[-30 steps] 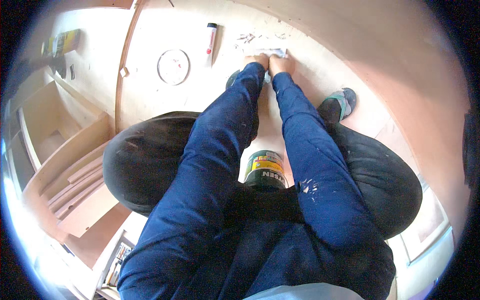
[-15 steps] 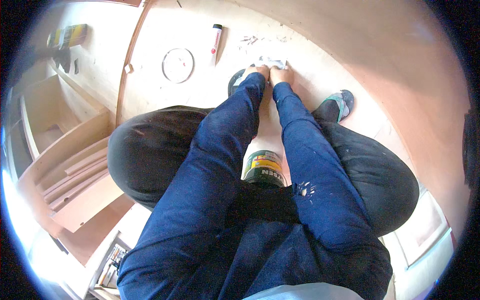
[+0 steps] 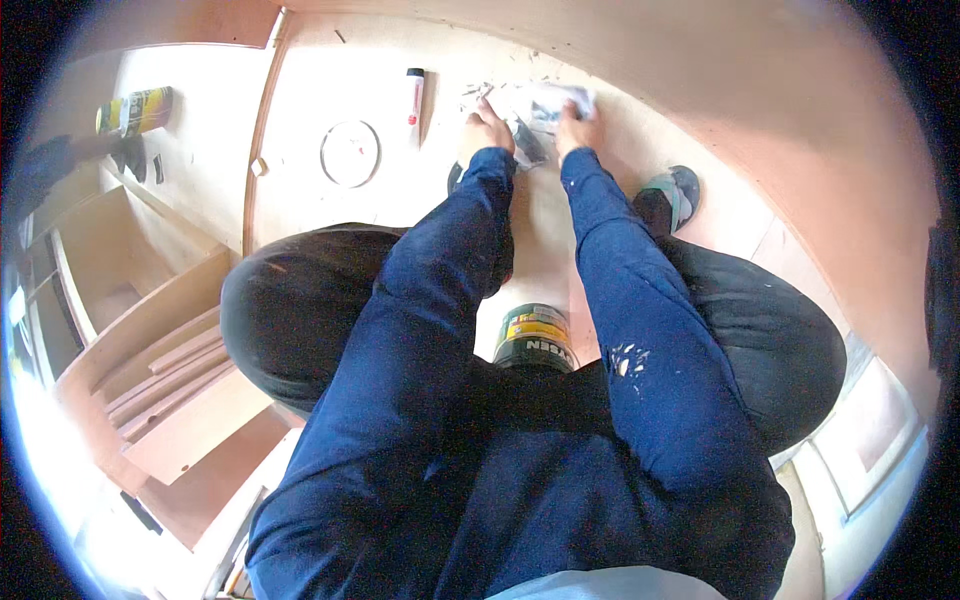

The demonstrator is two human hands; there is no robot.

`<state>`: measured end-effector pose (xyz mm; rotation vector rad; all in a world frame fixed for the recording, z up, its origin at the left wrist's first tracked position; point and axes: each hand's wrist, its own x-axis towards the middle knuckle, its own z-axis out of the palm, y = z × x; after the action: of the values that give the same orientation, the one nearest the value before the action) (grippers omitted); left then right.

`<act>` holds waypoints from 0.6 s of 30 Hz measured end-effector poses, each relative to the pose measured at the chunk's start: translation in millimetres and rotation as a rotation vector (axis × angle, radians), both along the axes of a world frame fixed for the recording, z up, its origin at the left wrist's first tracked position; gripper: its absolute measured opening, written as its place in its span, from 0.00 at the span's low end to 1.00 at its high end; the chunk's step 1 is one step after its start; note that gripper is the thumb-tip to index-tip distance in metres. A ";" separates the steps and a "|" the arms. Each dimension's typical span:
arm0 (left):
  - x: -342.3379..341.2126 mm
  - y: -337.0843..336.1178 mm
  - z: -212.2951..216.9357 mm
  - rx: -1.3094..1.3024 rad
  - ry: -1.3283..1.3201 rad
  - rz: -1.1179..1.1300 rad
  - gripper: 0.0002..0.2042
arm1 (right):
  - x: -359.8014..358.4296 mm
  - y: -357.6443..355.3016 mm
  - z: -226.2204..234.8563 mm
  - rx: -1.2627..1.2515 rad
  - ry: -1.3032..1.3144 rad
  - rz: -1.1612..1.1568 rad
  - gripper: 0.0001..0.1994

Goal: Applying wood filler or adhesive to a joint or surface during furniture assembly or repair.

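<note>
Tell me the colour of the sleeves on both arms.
Dark blue sleeves, the right one with white specks, seen best in the head view.

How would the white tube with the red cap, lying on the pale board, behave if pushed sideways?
The white tube with the red cap looks round and lies flat on the pale board, so it would probably roll. It seems slim, so likely light and stiff.
</note>
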<state>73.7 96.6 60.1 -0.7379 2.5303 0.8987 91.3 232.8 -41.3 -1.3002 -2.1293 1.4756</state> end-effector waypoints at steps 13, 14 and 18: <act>45.5 -8.8 12.2 -0.469 -0.205 -0.596 0.51 | 129.8 40.7 40.4 -0.579 -0.201 -0.200 0.13; 39.9 -9.8 13.6 -0.472 -0.193 -0.610 0.51 | 128.6 43.9 55.7 -0.616 -0.202 -0.186 0.13; 28.5 -4.9 12.4 -0.175 -0.054 -0.635 0.37 | 125.6 61.0 99.3 -0.904 -0.038 -0.114 0.13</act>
<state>102.2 91.7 72.4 0.0231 2.5613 0.4348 216.9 293.9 58.0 -1.6530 -1.3558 2.4919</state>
